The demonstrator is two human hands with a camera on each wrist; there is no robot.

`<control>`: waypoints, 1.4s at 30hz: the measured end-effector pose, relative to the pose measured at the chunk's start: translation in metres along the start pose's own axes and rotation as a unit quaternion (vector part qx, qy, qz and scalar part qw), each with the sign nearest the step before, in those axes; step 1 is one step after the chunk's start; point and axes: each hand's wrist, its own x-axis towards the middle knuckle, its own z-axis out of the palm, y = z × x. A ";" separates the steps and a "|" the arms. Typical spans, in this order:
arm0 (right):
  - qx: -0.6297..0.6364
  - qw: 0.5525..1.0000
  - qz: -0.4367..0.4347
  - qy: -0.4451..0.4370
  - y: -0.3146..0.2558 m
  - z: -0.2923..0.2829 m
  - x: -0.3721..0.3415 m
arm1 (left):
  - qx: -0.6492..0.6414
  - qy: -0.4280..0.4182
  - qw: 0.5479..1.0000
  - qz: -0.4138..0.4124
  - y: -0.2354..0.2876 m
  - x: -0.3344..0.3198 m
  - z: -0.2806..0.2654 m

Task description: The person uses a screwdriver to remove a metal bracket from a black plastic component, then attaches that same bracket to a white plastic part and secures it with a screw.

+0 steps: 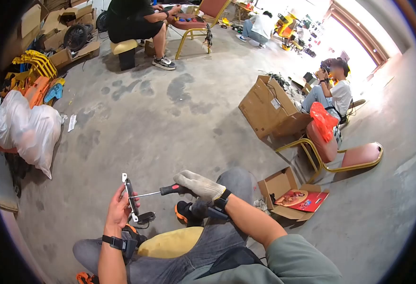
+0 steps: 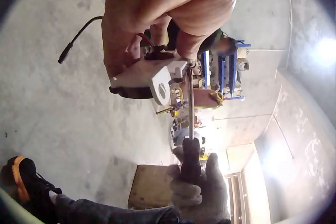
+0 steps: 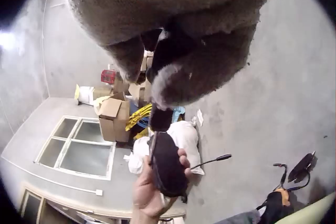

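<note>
My bare left hand point(image 1: 116, 211) holds a slim black oblong part with white end brackets point(image 1: 131, 198) upright above the floor. In the left wrist view its white bracket point(image 2: 164, 90) has a tab with a hole, and red and black wires show near the fingers. A short cable with a black plug point(image 3: 223, 158) sticks out beside it. My right hand point(image 1: 202, 185), in a pale knit work glove, grips the black handle of a screwdriver point(image 1: 171, 189). The metal shaft point(image 2: 191, 103) points to the left hand, with its tip right at the bracket beside a fingertip.
A second black oblong piece with a cable point(image 1: 146, 217) lies near my shoe point(image 1: 187, 214). An open carton point(image 1: 279, 189) with a red box stands to the right, near a chair point(image 1: 355, 157) and a large box point(image 1: 269, 109). White bags point(image 1: 28, 128) sit at left. Other people sit farther off.
</note>
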 end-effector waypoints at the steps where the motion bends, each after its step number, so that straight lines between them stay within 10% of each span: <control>1: 0.003 1.000 -0.010 0.006 0.001 0.003 -0.002 | 0.002 -0.003 1.000 0.001 0.000 0.000 -0.001; 5: 0.003 0.992 -0.129 0.000 0.011 0.003 -0.002 | 0.002 -0.004 1.000 0.002 -0.002 0.002 -0.005; 12: -0.028 0.999 -0.007 -0.046 0.018 -0.013 0.016 | 0.001 -0.005 1.000 -0.009 0.000 -0.001 -0.001; 18: 0.009 0.993 -0.119 0.000 0.011 0.003 -0.002 | 0.006 -0.010 1.000 -0.013 0.000 -0.001 -0.005; 24: -0.038 0.998 -0.004 -0.050 0.009 -0.013 0.014 | -0.003 -0.014 1.000 -0.007 -0.003 0.001 -0.005; 34: 0.019 0.995 -0.099 -0.006 0.014 -0.003 0.007 | -0.004 0.001 1.000 -0.009 -0.002 0.001 -0.004; 36: -0.011 0.999 0.015 -0.036 0.007 -0.010 0.011 | -0.002 -0.006 1.000 -0.009 -0.002 0.001 -0.004; 42: 0.009 0.995 -0.099 0.010 0.016 0.004 0.002 | -0.001 -0.004 1.000 -0.009 -0.003 0.001 -0.004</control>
